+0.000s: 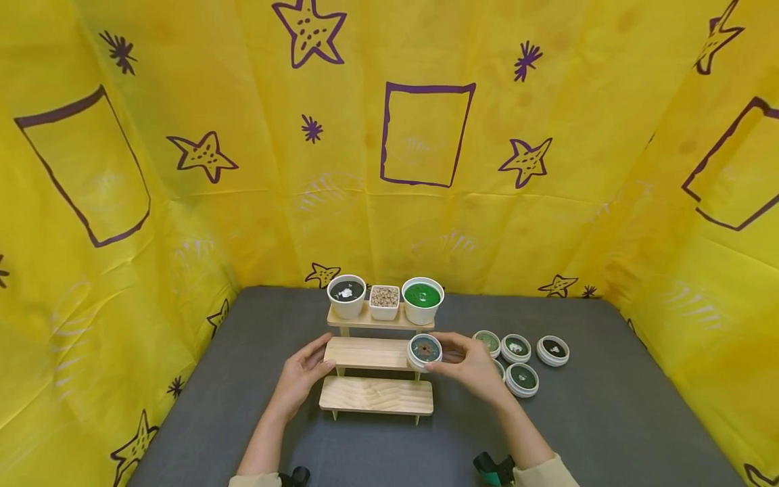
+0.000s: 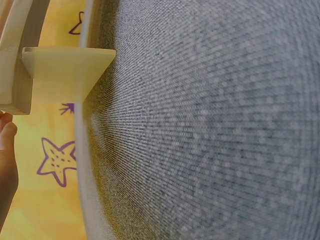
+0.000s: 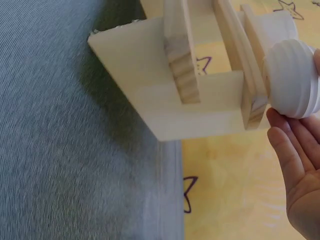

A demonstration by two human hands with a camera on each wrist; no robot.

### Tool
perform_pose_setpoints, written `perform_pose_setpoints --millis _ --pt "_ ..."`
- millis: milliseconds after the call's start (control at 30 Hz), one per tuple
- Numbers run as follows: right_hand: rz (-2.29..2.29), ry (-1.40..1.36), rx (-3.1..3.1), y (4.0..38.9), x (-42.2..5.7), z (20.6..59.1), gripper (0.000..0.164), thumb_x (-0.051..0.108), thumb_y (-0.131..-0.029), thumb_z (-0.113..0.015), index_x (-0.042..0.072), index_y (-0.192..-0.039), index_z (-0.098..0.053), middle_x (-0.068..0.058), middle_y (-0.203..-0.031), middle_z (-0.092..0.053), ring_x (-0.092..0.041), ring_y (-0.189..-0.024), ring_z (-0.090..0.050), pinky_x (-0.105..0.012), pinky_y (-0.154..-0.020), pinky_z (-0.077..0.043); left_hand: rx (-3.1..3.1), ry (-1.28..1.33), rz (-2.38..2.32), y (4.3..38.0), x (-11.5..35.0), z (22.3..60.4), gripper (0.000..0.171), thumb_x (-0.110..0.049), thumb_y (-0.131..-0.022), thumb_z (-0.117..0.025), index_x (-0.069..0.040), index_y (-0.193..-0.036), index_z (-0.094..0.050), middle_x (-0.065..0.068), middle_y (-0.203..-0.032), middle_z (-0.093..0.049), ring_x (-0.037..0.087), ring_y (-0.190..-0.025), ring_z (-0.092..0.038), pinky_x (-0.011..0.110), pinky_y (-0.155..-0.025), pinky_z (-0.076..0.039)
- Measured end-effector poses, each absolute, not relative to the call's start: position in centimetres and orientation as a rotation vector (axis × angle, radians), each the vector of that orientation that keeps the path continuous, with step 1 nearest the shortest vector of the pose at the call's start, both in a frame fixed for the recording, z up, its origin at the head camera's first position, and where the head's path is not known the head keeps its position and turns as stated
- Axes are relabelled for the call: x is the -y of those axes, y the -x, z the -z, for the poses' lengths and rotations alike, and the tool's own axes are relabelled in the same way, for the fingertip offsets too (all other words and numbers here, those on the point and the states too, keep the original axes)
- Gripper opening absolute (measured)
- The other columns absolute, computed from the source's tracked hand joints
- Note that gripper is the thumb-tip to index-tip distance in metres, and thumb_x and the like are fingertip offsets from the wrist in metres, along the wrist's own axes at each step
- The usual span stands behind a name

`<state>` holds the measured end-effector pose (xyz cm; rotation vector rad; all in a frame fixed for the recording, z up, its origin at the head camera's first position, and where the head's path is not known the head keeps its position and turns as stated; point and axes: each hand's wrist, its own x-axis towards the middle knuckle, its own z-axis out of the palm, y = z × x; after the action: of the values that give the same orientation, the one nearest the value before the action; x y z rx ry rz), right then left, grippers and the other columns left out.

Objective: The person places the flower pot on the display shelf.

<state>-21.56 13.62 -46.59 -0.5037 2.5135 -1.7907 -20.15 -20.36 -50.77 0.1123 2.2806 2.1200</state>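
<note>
A three-tier wooden display stand (image 1: 376,394) with pale supports stands on the grey table. My left hand (image 1: 298,379) holds the left end of its middle shelf (image 1: 365,353), fingers toward the back corner, thumb at the front one. In the left wrist view, fingertips (image 2: 7,131) show at the shelf end. My right hand (image 1: 471,365) grips a small round white pot (image 1: 424,350) with a blue-grey top and brown centre, over the middle shelf's right end. The right wrist view shows the pot's ribbed white side (image 3: 290,77) close against the wooden shelf, with fingers below it.
The top shelf (image 1: 365,319) carries a white cup with a dark filling (image 1: 347,297), a square tub of beige bits (image 1: 384,302) and a green-filled cup (image 1: 422,301). Several small white pots (image 1: 522,379) stand right of the stand. Yellow patterned cloth (image 1: 426,223) surrounds the table.
</note>
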Motion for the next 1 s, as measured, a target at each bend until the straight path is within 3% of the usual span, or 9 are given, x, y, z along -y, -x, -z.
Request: perform_pose_setpoints --millis 433,700,1000 --pt "1.817 0.498 -2.455 21.6 -10.7 46.5 0.054 0.021 -0.074 -0.087 0.011 -0.124 -0.068 -0.017 -0.119 -0.071 -0.028 -0.108 -0.070 -0.036 -0.091 -0.058 -2.279 -0.108 -2.132 20.1 20.5 50.9 0.063 -0.008 -0.091 -0.069 0.000 -0.148 -0.042 0.020 -0.155 -0.041 0.025 -0.141 -0.040 0.010 -0.093 -0.049" --pt "1.847 0.503 -2.404 21.8 -8.5 46.3 0.054 0.021 -0.073 -0.088 0.014 -0.123 -0.069 -0.014 -0.119 -0.072 -0.026 -0.106 -0.071 -0.025 -0.086 -0.059 -2.268 -0.128 -2.140 19.9 20.6 50.9 0.063 -0.008 -0.092 -0.068 0.000 -0.148 -0.042 0.021 -0.155 -0.041 0.030 -0.142 -0.037 0.010 -0.094 -0.048" --pt "1.902 0.492 -2.372 22.2 -6.6 46.5 0.052 0.020 -0.073 -0.088 0.015 -0.121 -0.070 -0.012 -0.118 -0.073 -0.026 -0.107 -0.072 -0.024 -0.086 -0.059 -2.268 -0.125 -2.136 20.1 20.3 50.7 0.062 -0.008 -0.092 -0.068 -0.001 -0.148 -0.042 0.019 -0.155 -0.041 0.030 -0.144 -0.036 0.010 -0.095 -0.047"
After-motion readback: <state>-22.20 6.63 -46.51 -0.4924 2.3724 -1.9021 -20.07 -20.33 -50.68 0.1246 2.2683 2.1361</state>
